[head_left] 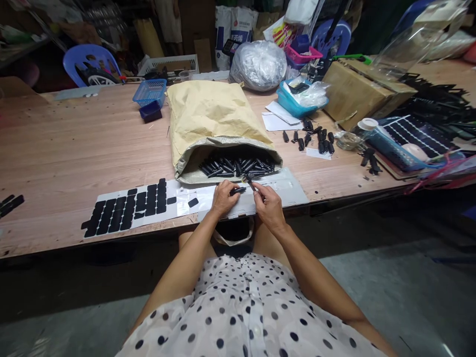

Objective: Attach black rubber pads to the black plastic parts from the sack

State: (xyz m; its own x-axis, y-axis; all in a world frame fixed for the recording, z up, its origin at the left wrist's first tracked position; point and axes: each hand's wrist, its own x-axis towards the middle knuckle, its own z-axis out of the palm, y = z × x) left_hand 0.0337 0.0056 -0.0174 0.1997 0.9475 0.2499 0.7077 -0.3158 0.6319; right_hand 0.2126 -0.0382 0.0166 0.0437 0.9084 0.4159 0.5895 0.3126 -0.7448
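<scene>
My left hand [224, 199] is closed around a small black plastic piece [238, 190] at the front edge of the table. Just to its right, my right hand [270, 207] grips a slim, dark tool [252, 183], whose upper end points at the bag's mouth; its kind is too small to tell. Both hands are over a grey-white board [288, 186]. Directly beyond them lies a large tan paper sack [211, 109], its mouth facing me, with many slender black plastic parts [230, 166] inside. Left of my hands, sheets carry rows of black rounded stickers [121, 210].
Loose black parts [322, 141] lie right of the sack. Farther right are a cardboard box [357, 94] and a blue basket [396, 144]. Behind stand a clear bag bundle [259, 64], a turquoise basket [293, 103] and a blue basket [149, 91]. A bag opening [233, 230] shows below the table edge.
</scene>
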